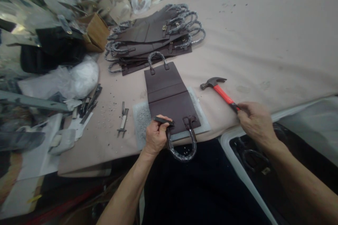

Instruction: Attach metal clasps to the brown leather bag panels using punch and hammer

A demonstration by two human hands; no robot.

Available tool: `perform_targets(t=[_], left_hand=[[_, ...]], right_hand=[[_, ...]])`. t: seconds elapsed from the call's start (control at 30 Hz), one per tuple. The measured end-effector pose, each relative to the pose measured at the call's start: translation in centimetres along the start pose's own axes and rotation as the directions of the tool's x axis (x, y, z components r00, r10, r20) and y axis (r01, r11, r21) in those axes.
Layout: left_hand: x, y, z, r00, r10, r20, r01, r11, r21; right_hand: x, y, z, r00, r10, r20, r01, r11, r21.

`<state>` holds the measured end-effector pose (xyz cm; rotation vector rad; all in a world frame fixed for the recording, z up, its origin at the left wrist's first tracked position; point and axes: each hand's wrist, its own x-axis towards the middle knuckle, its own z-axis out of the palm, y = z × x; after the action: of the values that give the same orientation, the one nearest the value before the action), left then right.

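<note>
A dark tool is pinched in the left hand at the panel, seemingly for steadiness; the hammer is clenched low in the right hand, probably for leverage.

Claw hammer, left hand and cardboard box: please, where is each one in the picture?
Claw hammer (223, 94), head view: on its red handle.
Left hand (155, 135), head view: middle of the hand.
Cardboard box (97, 31), head view: brown side panel.

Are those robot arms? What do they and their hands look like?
No, they're human. The left grip and right grip are five-fingered hands without gloves. The left forearm and right forearm show no sleeve, watch or cable. Rings can't be made out.
</note>
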<state>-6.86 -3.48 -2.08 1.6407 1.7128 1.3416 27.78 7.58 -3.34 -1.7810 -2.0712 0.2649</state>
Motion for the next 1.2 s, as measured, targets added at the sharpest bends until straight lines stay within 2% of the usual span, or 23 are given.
perform_targets(t=[0.13,0.2,0.27,0.33,0.37,0.4,0.47,0.5,0.53,0.57,0.6,0.67,0.7,0.73,0.77,0.83,0.87,0.93,1.0,1.03,1.13,1.17,1.2], left_hand=[[0.0,0.3,0.3,0.997,0.075,-0.008,-0.074,0.993,0.089],[0.1,0.4,0.4,0.991,0.133,-0.001,-0.131,0.981,0.141],[0.1,0.5,0.6,0.980,0.198,0.013,-0.197,0.966,0.169],[0.1,0.4,0.9,0.968,0.249,0.017,-0.248,0.954,0.170],[0.1,0.3,1.0,0.965,0.262,0.016,-0.261,0.951,0.165],[0.1,0.3,1.2,0.964,0.267,0.011,-0.265,0.951,0.160],[0.1,0.2,1.5,0.966,0.258,-0.010,-0.254,0.956,0.148],[0.2,0.1,1.6,0.968,0.251,-0.016,-0.247,0.959,0.143],[0.2,0.1,1.7,0.969,0.244,-0.019,-0.240,0.961,0.138],[0.2,0.1,1.7,0.971,0.237,-0.020,-0.233,0.963,0.133],[0.2,0.1,1.8,0.973,0.230,-0.022,-0.226,0.966,0.125],[0.3,0.1,1.8,0.975,0.220,-0.024,-0.217,0.971,0.102],[0.3,0.1,1.8,0.975,0.220,-0.027,-0.217,0.972,0.089],[0.3,0.0,1.8,0.974,0.223,-0.029,-0.221,0.972,0.078],[0.3,0.0,1.9,0.973,0.228,-0.030,-0.226,0.972,0.073],[0.3,-0.2,1.9,0.973,0.230,-0.032,-0.227,0.971,0.080],[0.3,-0.2,2.0,0.974,0.225,-0.035,-0.221,0.971,0.088],[0.2,-0.4,2.0,0.977,0.212,-0.036,-0.208,0.973,0.098],[0.2,-0.5,2.1,0.978,0.208,-0.034,-0.204,0.974,0.094],[0.2,-0.5,2.1,0.977,0.210,-0.030,-0.206,0.974,0.090],[0.3,-0.5,2.0,0.975,0.221,-0.024,-0.218,0.972,0.083],[0.3,-0.4,2.0,0.974,0.226,-0.024,-0.223,0.971,0.088],[0.3,-0.4,2.0,0.972,0.232,-0.026,-0.229,0.968,0.101]], right_hand=[[0.5,-0.5,-0.2,0.998,-0.045,0.045,0.051,0.989,-0.137],[1.0,-1.2,-0.7,0.992,-0.013,0.123,0.033,0.986,-0.166],[1.6,-2.0,-1.4,0.970,0.085,0.226,-0.051,0.987,-0.154],[2.1,-2.9,-2.0,0.914,0.222,0.341,-0.223,0.974,-0.037],[2.2,-3.3,-2.3,0.868,0.276,0.413,-0.339,0.937,0.085],[2.2,-3.8,-2.5,0.810,0.296,0.506,-0.459,0.857,0.233],[2.0,-5.0,-2.9,0.690,0.233,0.685,-0.660,0.591,0.464],[1.8,-5.7,-3.1,0.642,0.186,0.744,-0.725,0.465,0.509],[1.6,-6.4,-3.5,0.612,0.156,0.775,-0.759,0.388,0.522],[1.3,-7.2,-4.0,0.608,0.153,0.779,-0.766,0.373,0.524],[0.9,-8.1,-4.6,0.638,0.171,0.751,-0.739,0.412,0.533],[0.2,-9.9,-6.2,0.774,0.148,0.615,-0.560,0.612,0.558],[-0.2,-10.7,-7.2,0.852,0.076,0.517,-0.400,0.732,0.552],[-0.6,-11.4,-8.1,0.907,-0.030,0.420,-0.213,0.828,0.519],[-0.9,-12.1,-9.0,0.927,-0.151,0.342,-0.027,0.885,0.464],[-1.3,-13.1,-10.4,0.893,-0.366,0.263,0.272,0.903,0.333],[-1.4,-13.5,-11.0,0.865,-0.432,0.257,0.365,0.891,0.271],[-1.4,-14.2,-12.0,0.818,-0.500,0.285,0.467,0.866,0.180],[-1.4,-14.9,-13.1,0.806,-0.523,0.276,0.502,0.852,0.150],[-1.4,-15.3,-13.6,0.821,-0.521,0.232,0.498,0.853,0.153],[-1.9,-16.2,-14.4,0.881,-0.473,-0.019,0.469,0.866,0.176],[-2.2,-16.3,-14.3,0.882,-0.469,-0.046,0.469,0.866,0.176],[-2.4,-16.2,-14.1,0.877,-0.480,-0.011,0.475,0.864,0.170]])
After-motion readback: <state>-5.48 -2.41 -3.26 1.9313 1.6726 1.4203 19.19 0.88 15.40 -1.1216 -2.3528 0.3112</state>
